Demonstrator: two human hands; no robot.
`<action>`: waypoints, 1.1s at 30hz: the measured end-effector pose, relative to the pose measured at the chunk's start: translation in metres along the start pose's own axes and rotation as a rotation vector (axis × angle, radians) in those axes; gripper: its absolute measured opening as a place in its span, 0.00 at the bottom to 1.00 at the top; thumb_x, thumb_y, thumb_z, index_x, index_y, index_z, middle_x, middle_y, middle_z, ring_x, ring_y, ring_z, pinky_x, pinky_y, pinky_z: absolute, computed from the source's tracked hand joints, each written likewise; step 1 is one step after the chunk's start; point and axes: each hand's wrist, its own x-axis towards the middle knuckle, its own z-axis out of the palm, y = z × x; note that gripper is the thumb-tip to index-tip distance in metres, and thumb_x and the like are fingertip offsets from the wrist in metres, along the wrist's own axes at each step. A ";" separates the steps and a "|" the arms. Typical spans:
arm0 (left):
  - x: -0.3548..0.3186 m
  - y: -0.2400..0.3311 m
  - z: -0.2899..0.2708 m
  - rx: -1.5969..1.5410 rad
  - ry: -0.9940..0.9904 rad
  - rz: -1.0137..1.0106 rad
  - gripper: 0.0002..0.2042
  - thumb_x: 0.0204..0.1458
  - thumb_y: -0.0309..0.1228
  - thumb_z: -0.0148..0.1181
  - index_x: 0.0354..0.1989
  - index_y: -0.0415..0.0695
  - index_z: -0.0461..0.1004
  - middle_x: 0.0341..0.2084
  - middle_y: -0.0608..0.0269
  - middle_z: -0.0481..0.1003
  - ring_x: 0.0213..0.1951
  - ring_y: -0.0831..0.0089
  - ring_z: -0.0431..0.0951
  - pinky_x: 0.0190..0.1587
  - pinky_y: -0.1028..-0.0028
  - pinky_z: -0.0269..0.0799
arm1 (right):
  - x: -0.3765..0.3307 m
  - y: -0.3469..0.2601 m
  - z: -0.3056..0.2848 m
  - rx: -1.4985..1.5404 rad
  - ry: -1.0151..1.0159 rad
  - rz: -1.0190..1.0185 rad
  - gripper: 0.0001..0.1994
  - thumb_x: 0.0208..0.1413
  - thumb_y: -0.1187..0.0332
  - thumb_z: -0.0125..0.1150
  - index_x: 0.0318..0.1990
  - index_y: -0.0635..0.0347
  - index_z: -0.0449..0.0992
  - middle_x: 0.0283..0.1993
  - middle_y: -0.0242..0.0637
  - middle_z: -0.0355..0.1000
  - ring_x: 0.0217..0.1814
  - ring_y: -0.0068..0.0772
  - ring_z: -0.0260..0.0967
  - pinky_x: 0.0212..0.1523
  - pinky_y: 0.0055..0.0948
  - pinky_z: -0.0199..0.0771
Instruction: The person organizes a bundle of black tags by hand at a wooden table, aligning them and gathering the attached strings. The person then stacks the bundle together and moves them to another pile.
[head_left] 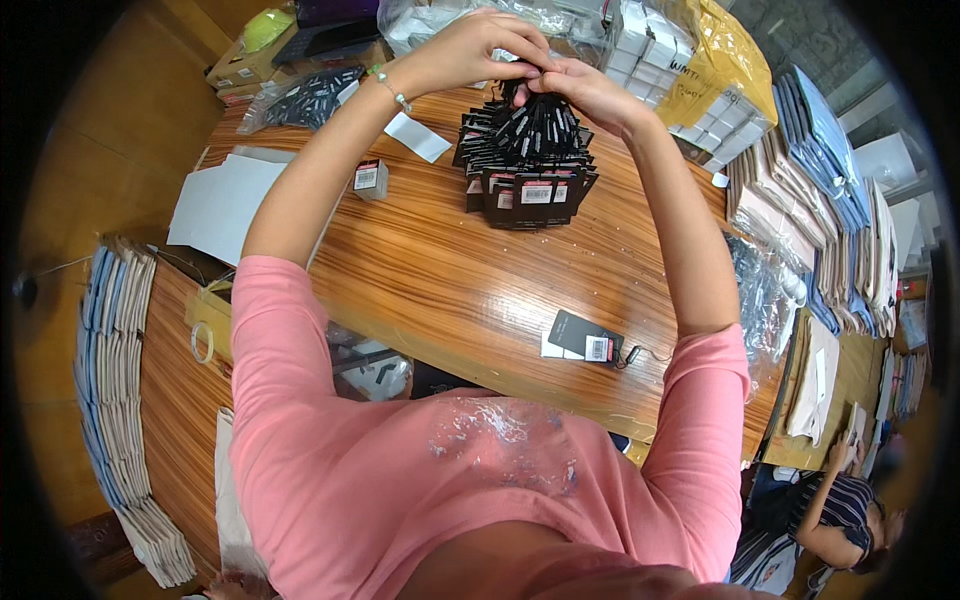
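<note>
A thick bundle of black hang tags (535,195) with white and red barcode stickers stands on the far part of the wooden table. Above it, my left hand (478,50) and my right hand (592,92) meet with fingertips pinched together at the gathered black strings (538,125) of the tags. Both hands are closed there; the exact spot between the fingertips is partly hidden by the fingers. Left of the bundle sits a small stack of barcode stickers (371,180). One loose black hang tag (584,336) with its string lies near the front edge.
Clear bags of black string pieces lie at the far left (305,100) and right (762,290). White sheets (225,205) rest on the left. White boxes in yellow plastic (725,80) and folded garments (780,190) stand at right. More garments (120,370) pile left. Another person (835,515) works lower right.
</note>
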 end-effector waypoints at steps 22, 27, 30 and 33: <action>0.025 0.031 -0.018 0.230 -0.346 0.094 0.07 0.44 0.31 0.51 0.30 0.44 0.70 0.32 0.61 0.67 0.39 0.65 0.65 0.46 0.67 0.57 | 0.006 0.005 -0.006 -0.053 -0.150 -0.019 0.10 0.50 0.69 0.47 0.36 0.65 0.71 0.34 0.34 0.72 0.41 0.21 0.65 0.50 0.20 0.57; 0.024 0.024 -0.014 0.039 -0.469 -0.041 0.09 0.48 0.32 0.46 0.34 0.42 0.68 0.37 0.55 0.64 0.41 0.60 0.64 0.46 0.67 0.57 | 0.003 0.004 -0.004 -0.063 -0.179 -0.002 0.09 0.50 0.69 0.48 0.35 0.64 0.72 0.35 0.33 0.72 0.42 0.21 0.64 0.51 0.20 0.55; 0.024 0.025 -0.014 -0.064 -0.601 -0.199 0.10 0.51 0.33 0.43 0.35 0.41 0.67 0.39 0.53 0.62 0.42 0.59 0.63 0.46 0.67 0.57 | 0.001 0.004 -0.001 -0.095 -0.192 -0.003 0.09 0.50 0.68 0.49 0.34 0.63 0.73 0.35 0.33 0.72 0.43 0.21 0.63 0.52 0.21 0.55; 0.024 0.021 -0.015 -0.111 -0.616 -0.175 0.10 0.51 0.33 0.42 0.33 0.40 0.67 0.38 0.53 0.62 0.41 0.60 0.63 0.46 0.67 0.58 | 0.004 0.006 -0.005 -0.070 -0.221 0.009 0.09 0.50 0.67 0.49 0.34 0.62 0.73 0.35 0.33 0.72 0.43 0.21 0.63 0.52 0.21 0.55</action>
